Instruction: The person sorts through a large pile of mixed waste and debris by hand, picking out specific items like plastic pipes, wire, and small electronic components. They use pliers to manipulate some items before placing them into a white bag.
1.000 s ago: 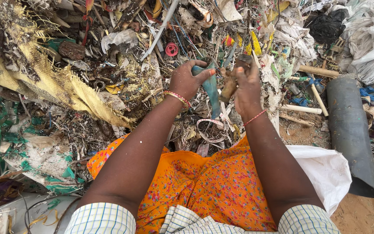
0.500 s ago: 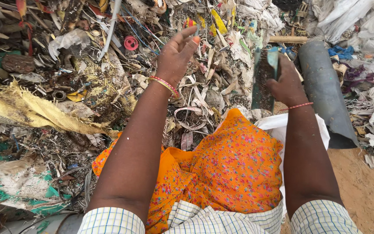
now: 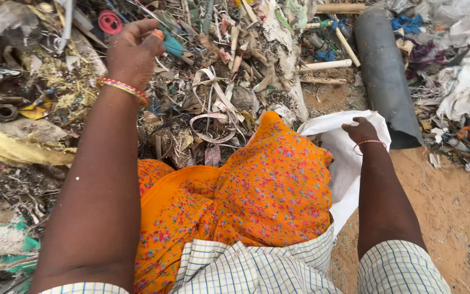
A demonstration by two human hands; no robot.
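Teal plastic scrap [image 3: 172, 44] is pinched in my left hand [image 3: 133, 50], lifted over the rubbish heap [image 3: 218, 92]. My right hand [image 3: 361, 130] is reaching into the white sack's [image 3: 344, 163] mouth, its fingers hidden, so their grip is unclear; I am judging a firm pinch best while crossing.

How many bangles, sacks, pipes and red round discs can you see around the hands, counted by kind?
Bangle bands on the left wrist: 1
Thin bangle on the right wrist: 1
White sack: 1
Grey pipe: 1
Red round disc: 1
Total: 5
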